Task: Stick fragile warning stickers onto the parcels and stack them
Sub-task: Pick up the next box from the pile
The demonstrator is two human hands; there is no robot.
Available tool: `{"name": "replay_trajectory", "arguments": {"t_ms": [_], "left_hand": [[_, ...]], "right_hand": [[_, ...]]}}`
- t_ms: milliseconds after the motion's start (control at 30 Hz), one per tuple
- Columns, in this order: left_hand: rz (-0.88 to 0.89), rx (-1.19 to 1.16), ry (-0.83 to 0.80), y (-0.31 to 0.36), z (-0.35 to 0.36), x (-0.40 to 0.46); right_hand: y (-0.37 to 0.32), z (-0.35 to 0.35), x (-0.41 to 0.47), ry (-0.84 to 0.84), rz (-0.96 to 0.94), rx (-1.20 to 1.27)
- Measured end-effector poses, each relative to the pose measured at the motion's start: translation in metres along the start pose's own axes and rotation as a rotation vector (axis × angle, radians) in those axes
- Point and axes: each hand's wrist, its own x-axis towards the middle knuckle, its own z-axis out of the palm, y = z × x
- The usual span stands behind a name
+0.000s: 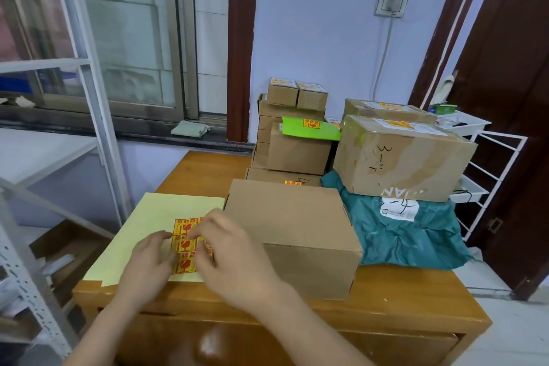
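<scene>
Wooden desk [401,285], yellow-and-red fragile stickers [184,242].

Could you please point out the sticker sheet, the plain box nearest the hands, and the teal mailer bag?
sticker sheet [154,211]: head view, bare yellow backing.
plain box [285,214]: head view, top face.
teal mailer bag [410,241]: head view, crumpled front.

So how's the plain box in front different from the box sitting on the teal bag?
The front box shows no sticker on top; the box on the bag has a label and fragile sticker. The front box looks clean, while the other has scuffs and handwriting. The front one rests on the desk. Both are brown cardboard.
</scene>
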Motion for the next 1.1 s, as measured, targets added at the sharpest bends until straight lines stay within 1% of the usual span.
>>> {"name": "replay_trajectory", "arguments": {"t_ms": [67,100,133,200,267,367,467,567,700,1000,1100], "left_hand": [[0.060,0.104,-0.075,-0.024,0.004,0.003],[0.077,0.154,-0.103,-0.034,0.006,0.004],[0.096,0.178,-0.120,-0.042,0.008,0.006],[0.124,0.160,-0.132,-0.035,0.003,0.002],[0.106,0.138,-0.115,-0.027,-0.001,-0.001],[0.115,0.190,-0.101,-0.025,0.002,0.001],[0.131,0.194,-0.103,-0.029,0.003,0.001],[0.128,0.168,-0.086,-0.029,0.002,0.000],[0.152,0.072,-0.044,-0.029,0.000,-0.001],[0.102,-0.106,0.039,-0.031,0.004,0.004],[0.038,-0.197,0.079,-0.031,0.005,0.006]], "right_hand": [[-0.008,0.024,-0.002,-0.060,-0.024,-0.018],[-0.011,0.036,-0.004,-0.109,-0.004,-0.023],[-0.012,0.046,-0.005,-0.175,0.043,-0.024],[-0.009,0.065,-0.006,-0.277,0.145,-0.013],[0.001,0.080,-0.005,-0.312,0.231,-0.026],[0.014,0.095,0.002,-0.315,0.333,-0.064],[0.016,0.105,0.009,-0.319,0.354,-0.098],[0.020,0.115,0.011,-0.304,0.411,-0.106],[0.023,0.125,0.008,-0.287,0.485,-0.091],[0.024,0.130,0.005,-0.258,0.490,-0.089],[0.024,0.130,0.004,-0.264,0.484,-0.091]]}}
